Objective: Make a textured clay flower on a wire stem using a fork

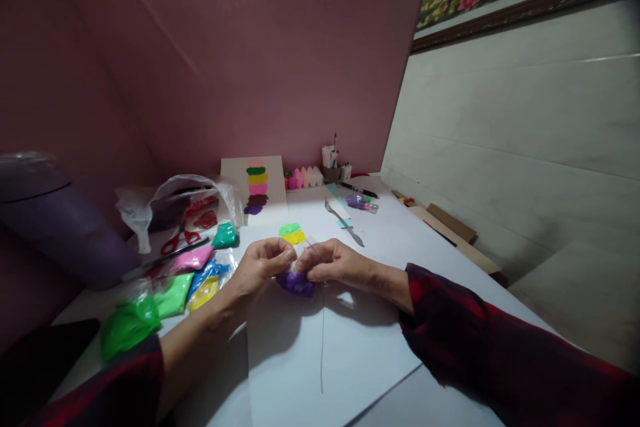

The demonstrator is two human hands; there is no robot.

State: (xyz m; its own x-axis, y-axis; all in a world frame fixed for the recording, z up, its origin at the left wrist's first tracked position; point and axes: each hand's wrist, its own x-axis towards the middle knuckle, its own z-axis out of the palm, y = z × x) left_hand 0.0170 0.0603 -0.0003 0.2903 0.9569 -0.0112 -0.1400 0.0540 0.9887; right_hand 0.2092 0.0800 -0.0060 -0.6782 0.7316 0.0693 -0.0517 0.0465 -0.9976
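My left hand point(265, 260) and my right hand point(337, 261) meet above the white paper point(330, 353). Both pinch the top of a small clear bag of purple modelling clay point(296, 284), which hangs below the fingertips. Whether the bag's mouth is sealed is hidden by my fingers. Just beyond lie a light green patch point(289, 229) and a yellow patch point(294, 237) on the paper. A thin dark line point(323, 347) runs down the sheet below my right hand; I cannot tell whether it is thread or drawn.
Packets of clay, including green point(131, 323), pink point(193, 259) and teal point(225, 235), lie left beside red scissors point(181, 239). A grey modelling tool point(345, 221), a black marker point(359, 189) and a purple packet point(361, 203) are beyond. A color-swatch card point(275, 187) leans at the back.
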